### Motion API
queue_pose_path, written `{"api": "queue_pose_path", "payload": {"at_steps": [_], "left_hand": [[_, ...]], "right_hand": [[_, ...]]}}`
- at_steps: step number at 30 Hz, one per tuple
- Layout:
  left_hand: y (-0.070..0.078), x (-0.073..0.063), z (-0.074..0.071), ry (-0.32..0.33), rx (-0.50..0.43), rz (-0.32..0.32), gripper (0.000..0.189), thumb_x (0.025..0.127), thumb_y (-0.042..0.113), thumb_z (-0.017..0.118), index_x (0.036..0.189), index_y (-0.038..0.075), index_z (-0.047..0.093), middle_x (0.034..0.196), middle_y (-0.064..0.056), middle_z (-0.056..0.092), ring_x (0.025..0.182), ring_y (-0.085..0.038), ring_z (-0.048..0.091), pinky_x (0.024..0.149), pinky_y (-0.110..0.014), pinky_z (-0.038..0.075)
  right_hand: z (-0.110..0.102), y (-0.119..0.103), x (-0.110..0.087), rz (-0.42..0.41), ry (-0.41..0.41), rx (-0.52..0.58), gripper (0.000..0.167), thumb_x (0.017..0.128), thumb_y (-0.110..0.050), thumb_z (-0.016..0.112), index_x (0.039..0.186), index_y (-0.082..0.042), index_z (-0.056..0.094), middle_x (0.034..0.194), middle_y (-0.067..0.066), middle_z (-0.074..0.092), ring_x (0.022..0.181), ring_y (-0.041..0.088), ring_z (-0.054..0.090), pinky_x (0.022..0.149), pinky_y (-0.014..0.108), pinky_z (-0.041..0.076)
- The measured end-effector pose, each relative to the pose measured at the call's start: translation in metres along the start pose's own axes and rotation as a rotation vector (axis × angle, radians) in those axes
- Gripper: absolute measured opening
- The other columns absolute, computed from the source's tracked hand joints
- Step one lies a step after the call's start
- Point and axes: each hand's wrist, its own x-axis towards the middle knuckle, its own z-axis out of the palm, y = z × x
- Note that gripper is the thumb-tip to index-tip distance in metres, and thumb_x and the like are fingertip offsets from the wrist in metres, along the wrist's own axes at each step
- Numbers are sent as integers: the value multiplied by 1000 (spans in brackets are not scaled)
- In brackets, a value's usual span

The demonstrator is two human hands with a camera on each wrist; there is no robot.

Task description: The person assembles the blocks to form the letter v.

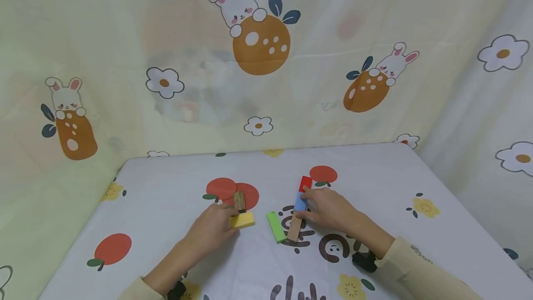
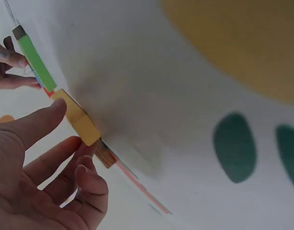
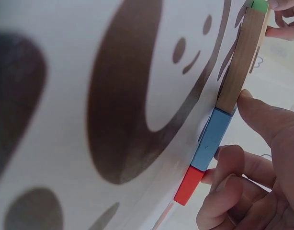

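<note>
My left hand pinches a yellow block between thumb and fingers, at the near end of a dark brown wooden block. On the right, a red block, a blue block and a tan wooden block form a slanting row, end to end. My right hand spans the blue block, its thumb at the tan end and fingertips by the red one; the right wrist view shows its other fingers curled. A green block lies left of the tan block, their near ends close together.
A white cloth with printed fruit, flowers and lettering covers the table. Behind it hangs a patterned curtain, and another curtain closes off the right side. Dark bands sit at both wrists.
</note>
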Motion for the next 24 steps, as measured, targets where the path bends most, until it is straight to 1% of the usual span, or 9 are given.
{"api": "queue_pose_path", "payload": {"at_steps": [3,6,10,12,15,20,24], "left_hand": [[-4,1,1,1,-18,-18,39,81,16,92,115,1,80,119,-12,80,115,-31,72,100,-47,61],[-8,1,2,9,-62,-20,36,80,13,92,112,0,81,118,-13,80,119,-32,72,103,-50,59],[-11,2,3,6,-98,-30,34,79,11,92,110,1,82,111,-10,80,110,-27,71,100,-49,59],[-11,2,3,8,-93,-26,33,78,11,93,108,2,82,106,-7,80,104,-24,69,97,-47,59],[-11,2,3,13,-83,-23,31,77,11,93,106,3,82,102,-6,79,101,-22,68,96,-46,59],[-9,0,3,18,-83,-23,30,78,10,92,105,2,82,108,-9,80,111,-29,70,102,-50,58],[-9,-1,3,17,-79,-27,31,78,9,92,106,2,82,112,-11,80,115,-31,70,104,-51,58]], "right_hand": [[-1,-1,0,-2,2,5,62,88,-48,85,133,-7,73,139,14,72,119,30,72,97,44,63],[-3,-3,-1,-4,4,0,62,87,-47,85,132,-6,73,136,13,73,114,28,73,94,42,64],[-4,-4,-2,-2,6,-8,62,87,-47,86,132,-7,73,133,12,75,105,24,73,89,39,65],[-4,-4,-2,-1,8,-9,62,87,-47,86,131,-7,73,132,12,75,103,22,72,89,38,65],[-3,-4,-1,5,8,-9,62,86,-47,86,132,-7,73,131,11,75,102,22,72,88,38,65],[-2,-3,-1,18,-3,-10,63,87,-48,86,134,-7,72,133,12,75,103,22,72,89,38,65],[-2,-2,0,20,-8,5,63,86,-47,86,134,-8,72,131,10,76,100,20,71,85,35,64]]}}
